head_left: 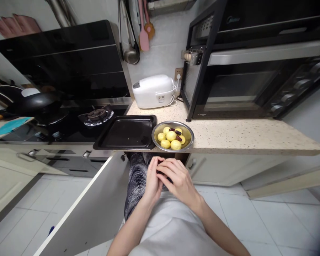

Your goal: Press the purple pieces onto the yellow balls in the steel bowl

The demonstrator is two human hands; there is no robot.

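My left hand (pixel 153 179) and my right hand (pixel 177 177) meet in front of my body, just below the counter edge. The left fingers point up and press together, while the right fingers curl across toward them. Whatever lies between the hands, if anything, is hidden. Beyond them, a metal bowl (pixel 191 142) sits at the counter's front edge. It holds several rounded yellow pieces (pixel 171 136) that look like potatoes, with a few dark red oval pieces (pixel 178 138) on top. Left of the bowl lies a black baking tray (pixel 133 129).
A white rice cooker (pixel 154 92) stands at the wall. Right of it, a black rack (pixel 192 89) holds an oven (pixel 234 89). A gas burner (pixel 97 114) and a wok (pixel 34 103) are on the left. An open cabinet door (pixel 96 209) juts out beside my legs.
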